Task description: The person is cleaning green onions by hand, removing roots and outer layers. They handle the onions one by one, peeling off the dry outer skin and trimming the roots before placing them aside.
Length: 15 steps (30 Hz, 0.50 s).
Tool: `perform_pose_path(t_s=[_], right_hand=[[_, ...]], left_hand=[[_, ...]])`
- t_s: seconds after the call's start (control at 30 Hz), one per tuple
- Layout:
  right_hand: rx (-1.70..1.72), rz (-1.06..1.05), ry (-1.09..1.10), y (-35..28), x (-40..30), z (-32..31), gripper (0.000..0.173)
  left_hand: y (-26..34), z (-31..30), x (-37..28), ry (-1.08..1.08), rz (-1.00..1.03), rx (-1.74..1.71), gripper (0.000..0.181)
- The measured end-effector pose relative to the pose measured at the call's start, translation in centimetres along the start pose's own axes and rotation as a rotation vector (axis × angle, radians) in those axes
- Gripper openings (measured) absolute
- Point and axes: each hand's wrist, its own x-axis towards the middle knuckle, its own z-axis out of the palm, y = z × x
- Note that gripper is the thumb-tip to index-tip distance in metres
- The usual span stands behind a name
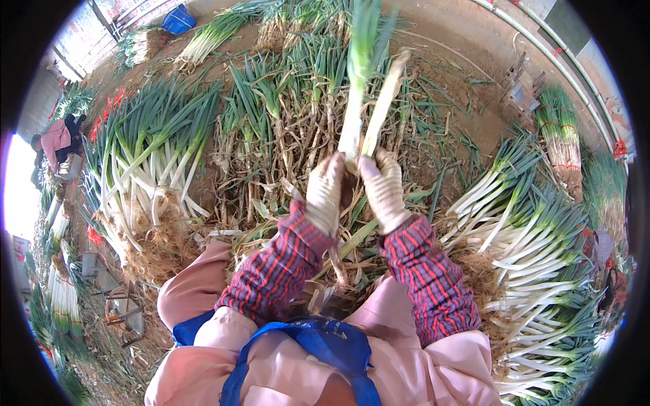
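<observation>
Both hands wear pale striped work gloves and meet in front of me. My left hand [327, 188] grips the lower white part of a large green onion [351, 122], whose green leaves point away from me and blur at the top. In my right hand [382, 188] is a pale strip of outer leaf sheath [383, 104], split away from the stalk and joined or close to it near the fingertips. The root end is mostly hidden by the gloves. Beyond the hands, untrimmed green onions [299, 122] with dry brown leaves lie in a broad heap.
White-stemmed green onions form piles at the left [147, 167] and right [538, 284]. Tied bundles [561, 137] stand at the back right. A blue bucket [179, 19] is at the far left, with a metal-framed stool [122, 309] nearer. Another person [57, 139] bends at the left edge.
</observation>
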Motion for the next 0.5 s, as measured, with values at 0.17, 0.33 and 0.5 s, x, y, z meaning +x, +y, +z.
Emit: perform_pose_path(t_s=[0.17,0.33,0.5], right_hand=[[-0.99,0.124,-0.348,-1.4,-0.8,-1.9,0.025],[-0.284,0.028,0.003,-2.1,1.5,-4.1,0.04],[0.427,0.047,0.021,-2.2,3.8,-1.0,0.038]], left_hand=[[3.8,-4.4,2.8,0.114,0.164,0.241,0.033],[1.4,-6.9,-1.7,0.049,0.079,0.374,0.028],[-4.2,-7.3,-8.1,-0.153,-0.073,0.449,0.027]])
